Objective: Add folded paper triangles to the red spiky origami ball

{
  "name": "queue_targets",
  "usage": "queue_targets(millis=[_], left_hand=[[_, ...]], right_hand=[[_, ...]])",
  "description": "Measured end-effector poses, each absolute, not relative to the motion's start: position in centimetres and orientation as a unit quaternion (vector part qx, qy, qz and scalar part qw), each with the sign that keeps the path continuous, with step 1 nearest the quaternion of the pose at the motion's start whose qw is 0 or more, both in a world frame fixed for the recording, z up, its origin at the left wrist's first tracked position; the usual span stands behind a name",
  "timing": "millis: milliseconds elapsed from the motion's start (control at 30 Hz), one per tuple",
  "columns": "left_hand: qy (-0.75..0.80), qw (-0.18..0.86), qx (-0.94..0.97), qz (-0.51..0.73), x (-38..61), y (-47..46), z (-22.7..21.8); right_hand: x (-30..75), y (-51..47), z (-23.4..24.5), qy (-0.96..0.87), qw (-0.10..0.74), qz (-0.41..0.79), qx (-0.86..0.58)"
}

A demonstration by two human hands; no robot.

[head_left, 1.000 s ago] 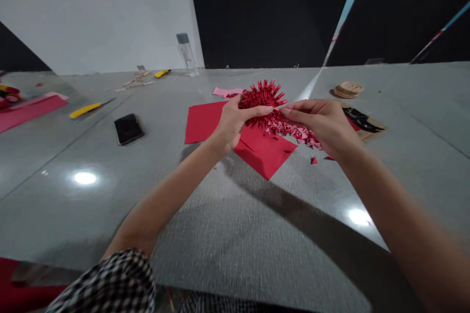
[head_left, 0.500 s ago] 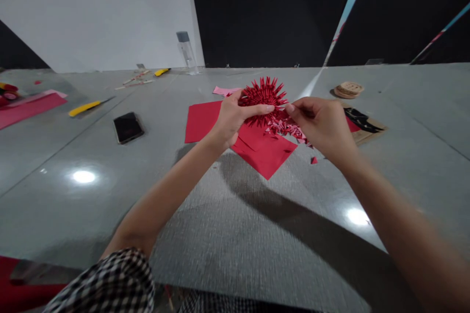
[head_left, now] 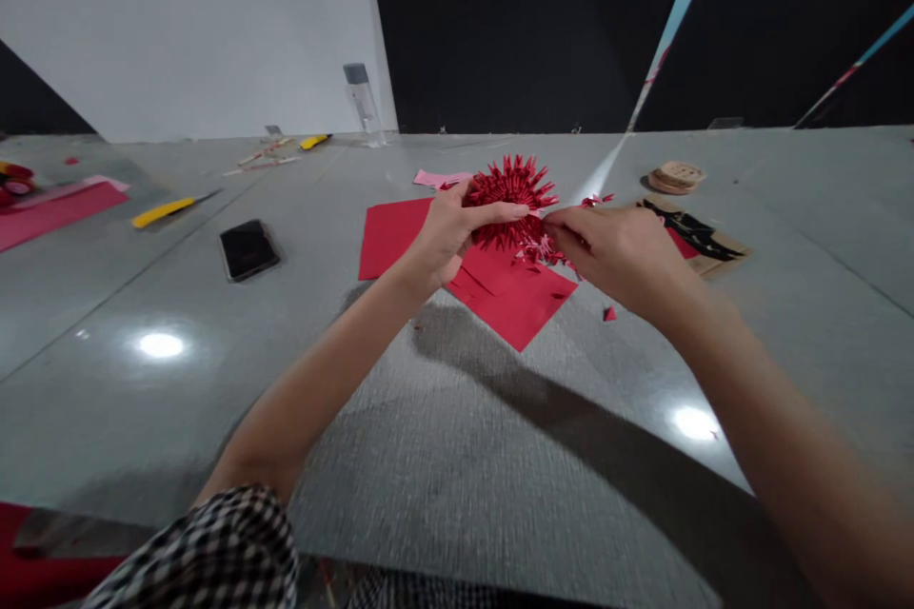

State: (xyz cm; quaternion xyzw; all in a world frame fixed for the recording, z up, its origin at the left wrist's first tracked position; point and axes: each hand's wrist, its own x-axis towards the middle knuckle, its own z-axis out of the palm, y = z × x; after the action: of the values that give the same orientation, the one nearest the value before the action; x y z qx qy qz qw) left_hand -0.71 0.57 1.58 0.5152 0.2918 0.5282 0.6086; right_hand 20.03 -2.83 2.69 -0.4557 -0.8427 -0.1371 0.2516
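Your left hand (head_left: pixel 449 233) has its grip closed round the one spiky red paper ball (head_left: pixel 508 195), held over the sheets. Your right hand (head_left: pixel 618 252) is at the ball's edge, fingers nearly together; can't tell if it has hold of anything. Below: at least two overlapping red sheets (head_left: pixel 407 238), one loose heap of paper bits (head_left: pixel 541 253). Also on the grey counter (head_left: pixel 157 419): one phone (head_left: pixel 248 249), one yellow cutter (head_left: pixel 164 211), one clear bottle (head_left: pixel 364 105), one stack of wooden discs (head_left: pixel 677 176), one pink sheet (head_left: pixel 57 202). Behind: white wall (head_left: pixel 186 29), black backdrop (head_left: pixel 528 29).
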Motion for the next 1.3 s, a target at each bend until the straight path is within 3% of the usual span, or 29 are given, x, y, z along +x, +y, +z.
queue_targets(millis=[267, 500, 733, 867, 1100, 1300], left_hand=[[0.286, 0.642, 0.495, 0.510, -0.7, 0.3, 2.0], [0.264, 0.666, 0.487, 0.499, -0.7, 0.1, 2.1], [0.262, 0.678, 0.473, 0.498, -0.5, 0.1, 1.6], [0.264, 0.692, 0.462, 0.488, -0.4, -0.1, 1.6], [0.276, 0.682, 0.473, 0.484, -0.5, -0.1, 1.6], [0.293, 0.665, 0.490, 0.482, -0.8, 0.1, 2.0]], right_hand=[[20.0, -2.3, 1.5, -0.827, 0.293, -0.318, -0.359], [20.1, -1.8, 0.6, -0.799, 0.327, -0.360, -0.353], [20.5, -1.3, 0.0, -0.768, 0.383, -0.445, -0.255], [21.0, -1.0, -0.4, -0.778, 0.393, -0.429, -0.236], [21.3, -1.0, -0.8, -0.794, 0.361, -0.362, -0.328], [20.5, -2.0, 0.5, -0.813, 0.366, -0.215, -0.398]])
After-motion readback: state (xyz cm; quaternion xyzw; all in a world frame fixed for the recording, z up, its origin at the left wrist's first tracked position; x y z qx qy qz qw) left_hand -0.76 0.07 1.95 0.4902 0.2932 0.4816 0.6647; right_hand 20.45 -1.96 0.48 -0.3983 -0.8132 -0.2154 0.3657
